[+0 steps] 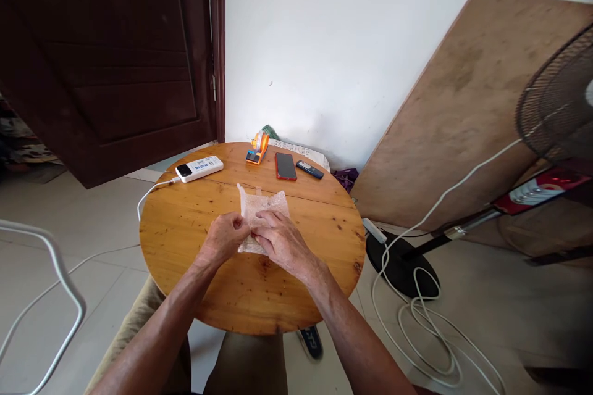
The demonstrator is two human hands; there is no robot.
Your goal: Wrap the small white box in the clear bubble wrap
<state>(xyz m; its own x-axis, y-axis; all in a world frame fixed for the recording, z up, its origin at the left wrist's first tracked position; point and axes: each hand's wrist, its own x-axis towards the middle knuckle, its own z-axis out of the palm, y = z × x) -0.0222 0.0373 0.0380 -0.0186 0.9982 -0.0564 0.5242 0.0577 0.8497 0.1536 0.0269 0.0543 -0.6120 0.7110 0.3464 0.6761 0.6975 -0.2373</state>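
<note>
A piece of clear bubble wrap lies folded on the round wooden table, with a strip of clear tape at its far edge. At its left edge my left hand is closed, thumb and fingers pinched together on the wrap. My right hand rests over the middle and right of the wrap, fingers spread and pointing left, their tips close to the left hand. What lies inside the wrap, if anything, is hidden.
Along the table's far side are a white power bank with a cable, an orange tape dispenser, a red-edged phone and a small black device. A fan and looped cable stand right.
</note>
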